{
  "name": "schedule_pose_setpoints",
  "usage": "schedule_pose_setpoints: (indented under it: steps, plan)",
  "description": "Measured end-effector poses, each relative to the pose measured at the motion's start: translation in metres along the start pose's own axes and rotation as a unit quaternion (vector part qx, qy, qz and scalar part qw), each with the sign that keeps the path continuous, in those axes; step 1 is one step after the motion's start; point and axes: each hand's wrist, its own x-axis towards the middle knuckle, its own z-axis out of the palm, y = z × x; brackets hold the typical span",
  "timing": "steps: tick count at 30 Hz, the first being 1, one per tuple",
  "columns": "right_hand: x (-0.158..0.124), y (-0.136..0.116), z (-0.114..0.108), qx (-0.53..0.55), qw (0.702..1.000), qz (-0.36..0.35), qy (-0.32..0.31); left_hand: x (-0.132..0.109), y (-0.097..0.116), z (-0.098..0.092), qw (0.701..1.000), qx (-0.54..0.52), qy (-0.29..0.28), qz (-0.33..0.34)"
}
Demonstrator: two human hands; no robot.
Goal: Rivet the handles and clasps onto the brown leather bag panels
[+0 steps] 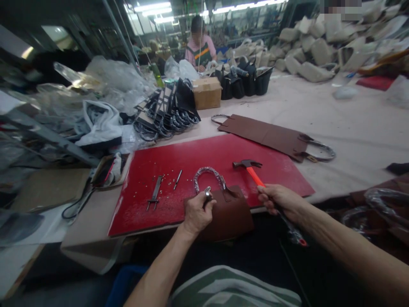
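Gripped in my right hand (275, 199) is a claw hammer (254, 175) with an orange shaft, its head over the red board (179, 153). My left hand (198, 211) is closed around a short metal punch (207, 192), held over a brown leather bag panel (228, 219). That panel lies at the board's front edge and partly hangs over it. Its looped handle (206, 169), wrapped in clear plastic, rests on the board. Left of it lie a thin metal rod (178, 179), a metal two-pronged tool (155, 194) and several tiny bits.
Behind the board lies another brown panel with wrapped handles (265, 132). Black bag pieces (169, 106), a cardboard box (207, 93) and black bags (246, 81) stand farther back. A person (201, 44) sits across the table. Beige bags (319, 51) are heaped at right.
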Motion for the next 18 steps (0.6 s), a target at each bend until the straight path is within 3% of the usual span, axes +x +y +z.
schedule_pose_setpoints:
  steps: [2,4,6,8,10,12,14,18]
  plan:
    - [-0.023,-0.016,0.005,0.003,0.997,-0.059,0.040,0.000,-0.001,0.001,1.000,-0.002,0.001,0.001]
    - [-0.046,-0.031,0.009,-0.067,0.975,-0.181,0.112,0.000,-0.001,0.001,1.000,-0.002,0.003,0.002]
    - [-0.063,-0.042,0.013,-0.195,0.915,-0.309,0.174,-0.001,-0.003,0.002,1.000,-0.001,-0.001,-0.004]
    - [-0.072,-0.047,0.017,-0.327,0.841,-0.391,0.182,-0.002,-0.004,0.003,1.000,0.002,-0.004,-0.007]
    - [-0.075,-0.050,0.019,-0.437,0.780,-0.421,0.149,-0.003,-0.005,0.004,1.000,0.009,0.000,-0.002]
    - [-0.080,-0.060,0.016,-0.494,0.742,-0.435,0.130,-0.004,-0.005,0.004,1.000,0.010,0.002,0.002]
    - [-0.089,-0.074,0.011,-0.462,0.738,-0.466,0.159,-0.004,-0.004,0.004,1.000,0.007,-0.003,-0.005]
    - [-0.102,-0.083,0.011,-0.276,0.757,-0.499,0.318,-0.003,-0.003,0.003,1.000,0.004,-0.011,-0.017]
